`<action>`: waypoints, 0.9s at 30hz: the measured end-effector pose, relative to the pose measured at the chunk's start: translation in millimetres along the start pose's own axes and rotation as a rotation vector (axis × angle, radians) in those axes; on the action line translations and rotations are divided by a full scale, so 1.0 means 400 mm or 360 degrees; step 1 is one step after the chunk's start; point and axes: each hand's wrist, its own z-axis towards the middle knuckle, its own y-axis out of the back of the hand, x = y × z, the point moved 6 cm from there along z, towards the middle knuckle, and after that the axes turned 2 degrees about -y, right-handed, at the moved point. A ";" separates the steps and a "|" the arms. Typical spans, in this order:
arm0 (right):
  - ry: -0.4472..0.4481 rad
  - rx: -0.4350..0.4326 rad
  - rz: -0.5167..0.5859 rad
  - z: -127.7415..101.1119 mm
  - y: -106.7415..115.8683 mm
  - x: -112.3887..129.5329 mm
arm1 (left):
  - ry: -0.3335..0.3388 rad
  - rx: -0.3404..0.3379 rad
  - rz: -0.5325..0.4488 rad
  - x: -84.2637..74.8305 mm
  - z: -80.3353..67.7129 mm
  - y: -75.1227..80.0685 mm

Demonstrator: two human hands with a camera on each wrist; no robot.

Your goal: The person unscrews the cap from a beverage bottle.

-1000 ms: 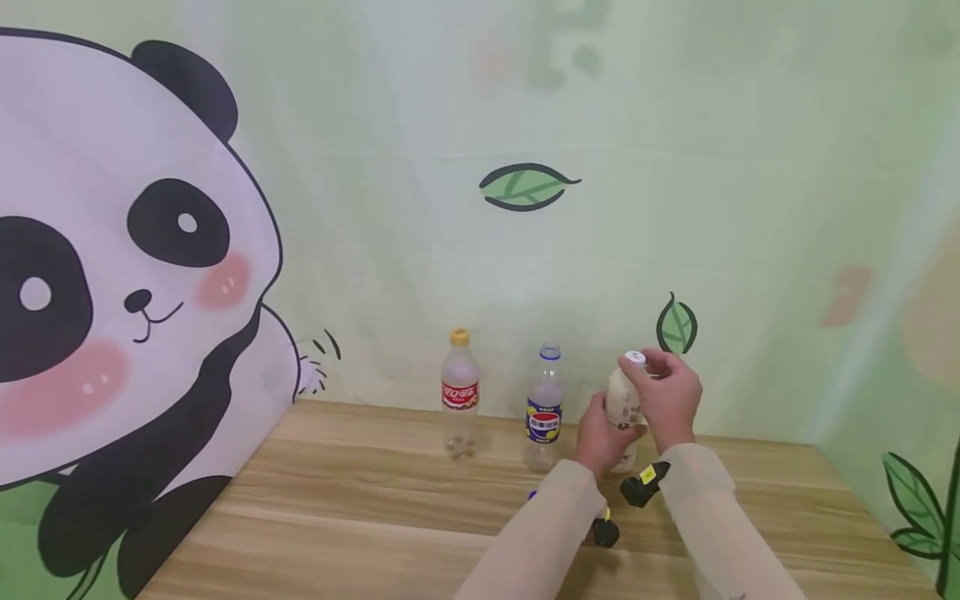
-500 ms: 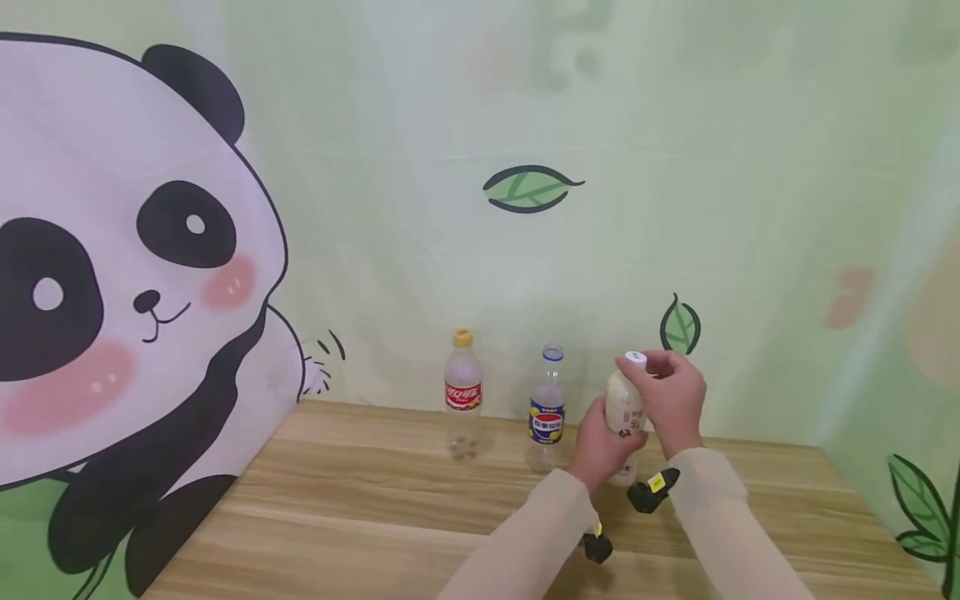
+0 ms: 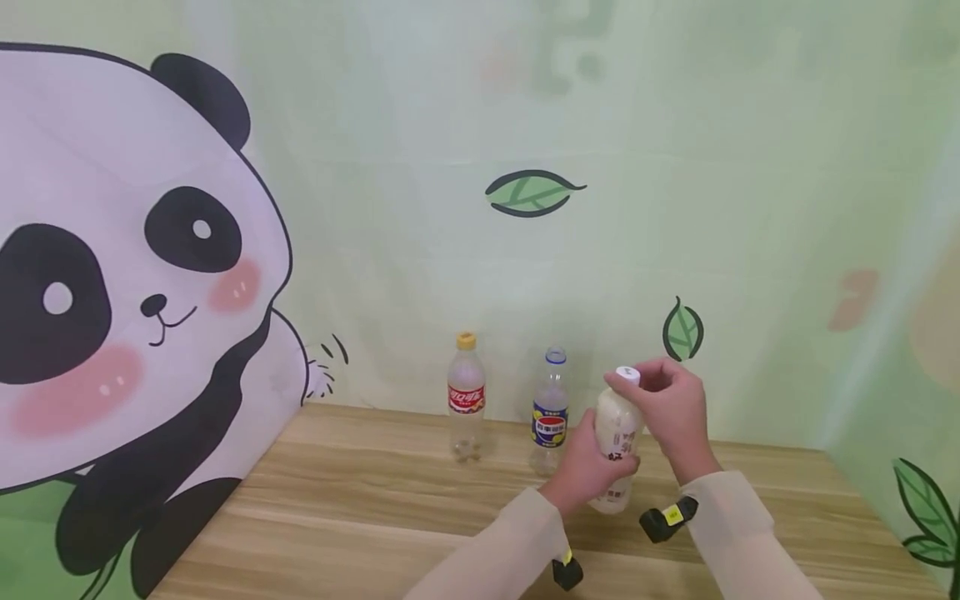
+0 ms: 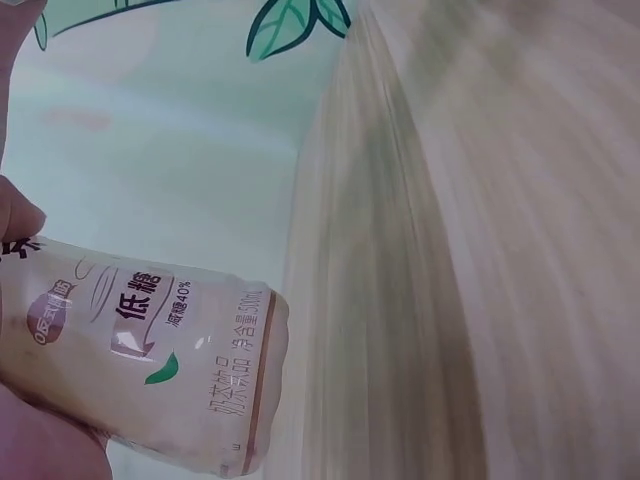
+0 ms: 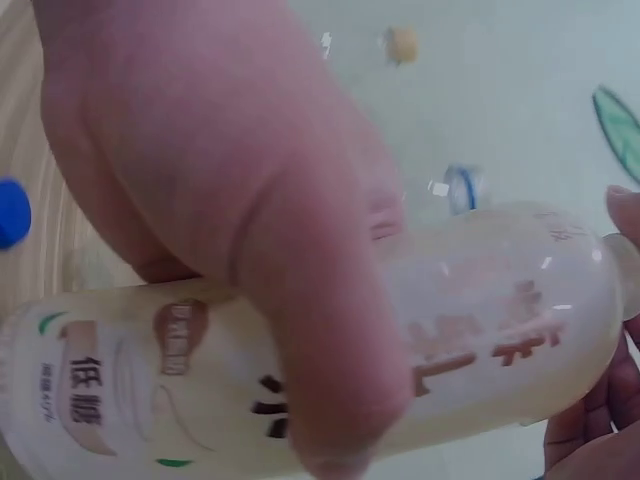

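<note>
My left hand (image 3: 585,471) grips the body of a milk tea bottle (image 3: 619,429), its thumb lying across the front of the label. The bottle leans slightly; whether its base touches the table cannot be told. With thumb and fingers my right hand (image 3: 671,408) pinches the white cap (image 3: 627,374) at the top. In the right wrist view the left hand (image 5: 230,170) wraps the bottle (image 5: 480,320), while the right fingers show at the cap end. The left wrist view has the lower label of the bottle (image 4: 150,340).
On the wooden table (image 3: 360,483), a cola bottle with a yellow cap (image 3: 467,398) stands to the left. Between it and my hands is an uncapped Pepsi bottle (image 3: 550,425). A blue cap (image 5: 12,213) lies in the right wrist view. Behind hangs a panda-print backdrop (image 3: 390,275).
Both hands have come nearer to me and a little left and down, bringing the milk tea bottle with them. The left hand keeps its hold and the right stays at the cap.
</note>
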 end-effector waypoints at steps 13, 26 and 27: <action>0.0006 0.0196 0.0055 -0.076 -0.037 0.053 | -0.0192 0.0133 -0.0017 -0.029 -0.096 0.066; 0.0026 0.0309 0.0174 -0.138 -0.088 0.096 | -0.0333 0.0130 0.0029 -0.050 -0.181 0.129; 0.0030 0.0310 0.0181 -0.141 -0.090 0.099 | -0.0333 0.0128 0.0035 -0.051 -0.187 0.133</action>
